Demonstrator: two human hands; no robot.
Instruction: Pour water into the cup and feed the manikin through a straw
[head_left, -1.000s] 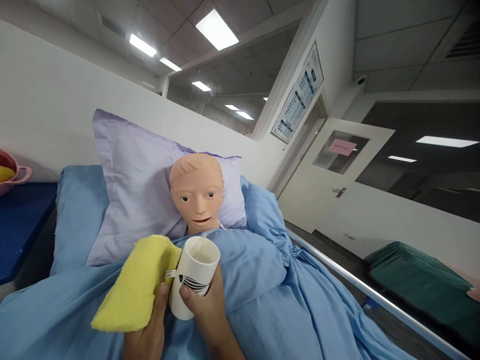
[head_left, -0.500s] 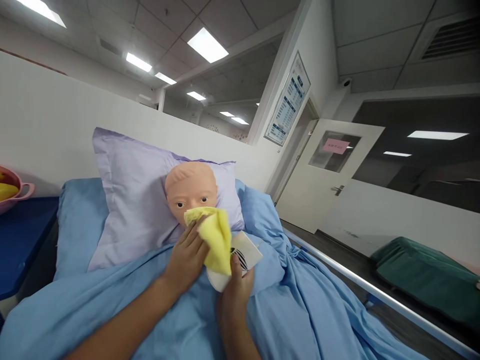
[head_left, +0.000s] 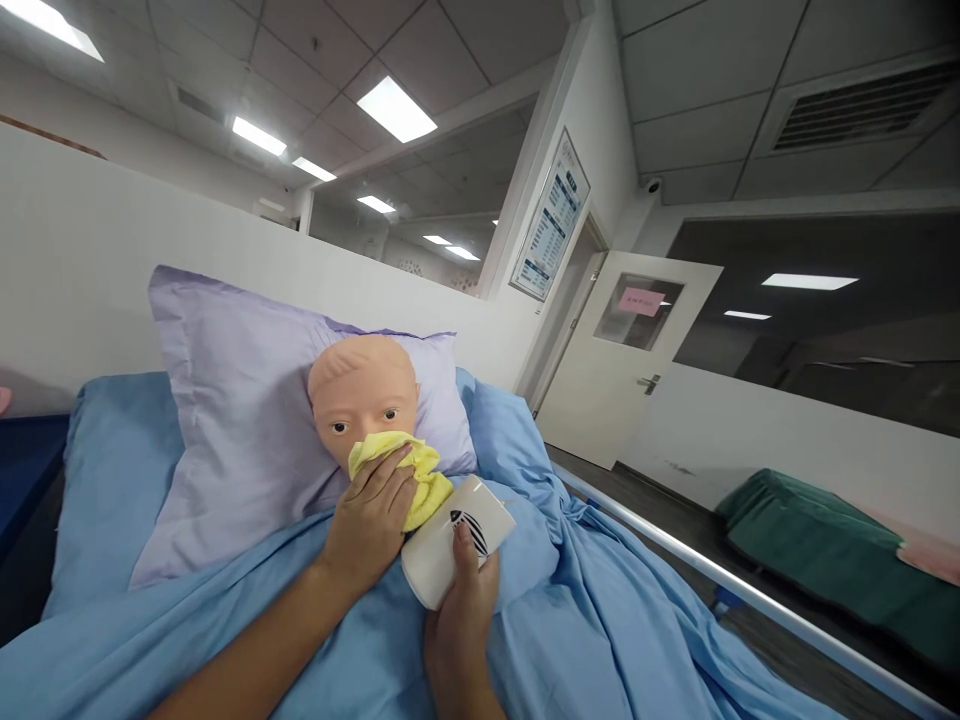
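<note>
A training manikin's head (head_left: 362, 390) lies on a lilac pillow (head_left: 240, 430) in a bed under a blue sheet (head_left: 585, 620). My left hand (head_left: 367, 525) is closed on a bunched yellow cloth (head_left: 420, 475) and presses it against the manikin's mouth and chin. Just to the right, my right hand (head_left: 457, 620) grips a white cup (head_left: 450, 540) with a dark striped mark. The cup is tilted, its mouth pointing up and right, close beside the cloth.
A metal bed rail (head_left: 720, 580) runs along the bed's right side. Beyond it lies a green cover (head_left: 810, 550) on a low surface. A white partition wall stands behind the pillow, and a white door (head_left: 622, 360) is at the right. A dark blue surface (head_left: 22, 470) sits at the left edge.
My left hand carried the yellow cloth up from the sheet to the manikin's mouth and now presses it there. The cup tilted over and dropped lower to the right. The view swung slightly right.
</note>
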